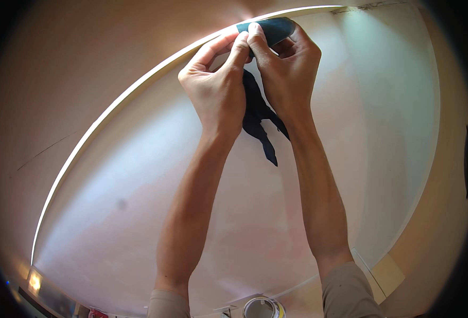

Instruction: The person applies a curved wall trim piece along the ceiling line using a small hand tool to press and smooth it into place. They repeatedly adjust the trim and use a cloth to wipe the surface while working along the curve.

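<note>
nearest: our sleeves, and a paint can (263, 307) below
hands: left hand (218, 87) and right hand (287, 69), fingers clamped on dark blue cloth (257, 114)
cloth: up against the ceiling edge (138, 87)
tip: we'd press evenly, following that edge

Cloth (257, 111): one piece, dark blue, thin and crumpled. Upper part bunched and pressed against the pale curved edge where wall meets ceiling, pinched between both hands; lower part hangs loose in a narrow, ragged, pointed tail between the wrists.
</note>
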A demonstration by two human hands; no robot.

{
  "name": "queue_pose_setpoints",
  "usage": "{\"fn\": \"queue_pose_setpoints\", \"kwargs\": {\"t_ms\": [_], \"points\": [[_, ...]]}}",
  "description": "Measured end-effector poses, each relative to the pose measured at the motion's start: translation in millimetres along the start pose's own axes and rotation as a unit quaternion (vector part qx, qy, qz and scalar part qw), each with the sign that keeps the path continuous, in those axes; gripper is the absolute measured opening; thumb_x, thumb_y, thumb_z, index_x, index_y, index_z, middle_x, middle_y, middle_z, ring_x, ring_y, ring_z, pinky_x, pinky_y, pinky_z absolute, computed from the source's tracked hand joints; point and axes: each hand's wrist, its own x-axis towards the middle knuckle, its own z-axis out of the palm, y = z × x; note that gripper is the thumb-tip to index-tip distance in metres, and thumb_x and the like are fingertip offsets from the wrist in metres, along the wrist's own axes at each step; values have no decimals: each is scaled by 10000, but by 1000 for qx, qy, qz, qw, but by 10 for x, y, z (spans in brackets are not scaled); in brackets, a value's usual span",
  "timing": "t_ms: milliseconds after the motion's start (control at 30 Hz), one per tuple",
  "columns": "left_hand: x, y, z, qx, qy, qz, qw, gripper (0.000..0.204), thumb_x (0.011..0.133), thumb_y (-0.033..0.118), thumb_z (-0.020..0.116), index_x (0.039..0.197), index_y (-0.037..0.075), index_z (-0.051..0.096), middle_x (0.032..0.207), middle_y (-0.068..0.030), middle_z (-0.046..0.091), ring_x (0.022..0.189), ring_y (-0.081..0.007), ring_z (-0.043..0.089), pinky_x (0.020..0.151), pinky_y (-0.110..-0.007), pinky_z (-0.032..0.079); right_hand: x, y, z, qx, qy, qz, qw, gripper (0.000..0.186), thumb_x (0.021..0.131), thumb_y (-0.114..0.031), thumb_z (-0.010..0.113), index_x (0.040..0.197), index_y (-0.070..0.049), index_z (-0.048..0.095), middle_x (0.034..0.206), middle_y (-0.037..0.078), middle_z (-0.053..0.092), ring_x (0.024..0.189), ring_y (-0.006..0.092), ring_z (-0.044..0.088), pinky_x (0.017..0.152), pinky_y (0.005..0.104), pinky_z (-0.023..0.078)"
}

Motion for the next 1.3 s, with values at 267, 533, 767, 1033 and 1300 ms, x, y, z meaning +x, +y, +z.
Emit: {"fn": "queue_pose_setpoints", "kwargs": {"t_ms": [267, 533, 767, 1033, 1300], "points": [[17, 106, 29, 4, 0, -23, 1000, 235, 903, 107, 805, 1063, -61, 766, 863, -91, 760, 776, -105, 698, 741, -218, 539, 32, 21, 9, -7, 16, -42, 999, 124, 910, -74, 715, 934, 46, 692, 778, 101, 739, 672, 150, 711, 672, 282, 578], [-33, 36, -17, -4, 1, -15, 1000, 241, 903, 106, 804, 1073, -60, 766, 892, -93, 764, 780, -116, 705, 744, -225, 548, -39, 32, 7, -22, 6, -13, 1000, 134, 924, -83, 719, 953, 45, 695, 812, 101, 741, 709, 148, 709, 688, 283, 577], [52, 146, -4, -9, 5, -22, 1000, 237, 905, 102, 802, 1074, -60, 766, 928, -98, 764, 794, -125, 709, 767, -235, 561, 57, -33, 85, -30, 3, -21, 999, 134, 911, -97, 720, 927, 34, 693, 781, 101, 746, 682, 154, 722, 663, 287, 568], [-160, 105, 8, -5, 5, -9, 1000, 246, 904, 103, 804, 1078, -66, 764, 916, -97, 764, 804, -121, 713, 767, -228, 557, -105, -38, -87, -37, -11, -30, 999, 130, 944, -93, 717, 962, 32, 686, 796, 70, 719, 679, 112, 669, 646, 256, 544], [-242, 9, 103, -17, 3, -21, 1000, 224, 907, 98, 798, 1064, -59, 772, 917, -86, 764, 795, -113, 700, 753, -226, 546, -109, -17, -223, -49, -17, -16, 999, 114, 970, -80, 702, 990, 31, 690, 839, 67, 720, 724, 105, 664, 678, 256, 558]]}}
